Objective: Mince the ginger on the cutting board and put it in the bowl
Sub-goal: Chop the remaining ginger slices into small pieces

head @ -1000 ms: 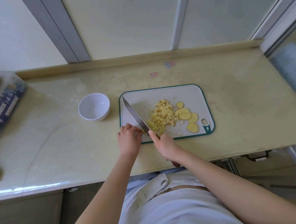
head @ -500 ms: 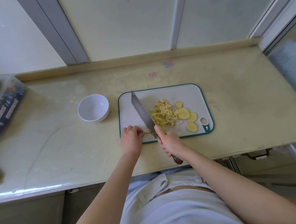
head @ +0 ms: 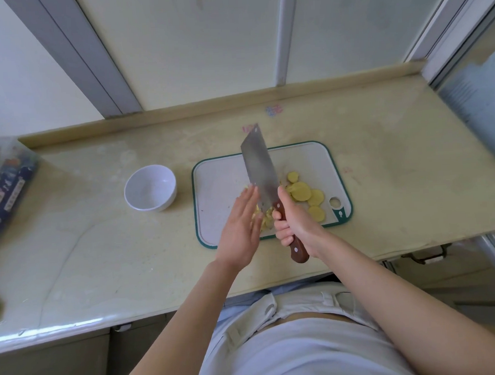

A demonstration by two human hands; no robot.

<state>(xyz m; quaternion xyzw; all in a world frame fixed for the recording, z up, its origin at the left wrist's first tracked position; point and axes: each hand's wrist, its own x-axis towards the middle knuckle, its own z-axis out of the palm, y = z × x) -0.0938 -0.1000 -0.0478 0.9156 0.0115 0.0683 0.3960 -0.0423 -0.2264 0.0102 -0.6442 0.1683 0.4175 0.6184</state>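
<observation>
Steel cleaver (head: 258,166), wooden handle (head: 292,239)

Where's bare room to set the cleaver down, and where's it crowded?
Free: the counter right of the cutting board; the strip between the bowl and the board; the board's own left half. Crowded: the board's right half, with ginger slices, minced ginger, the left hand, and the right hand gripping the cleaver.

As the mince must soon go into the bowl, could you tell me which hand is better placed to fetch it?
Left. The left hand is open, holds nothing and is nearer the bowl; the right hand grips the knife.
</observation>
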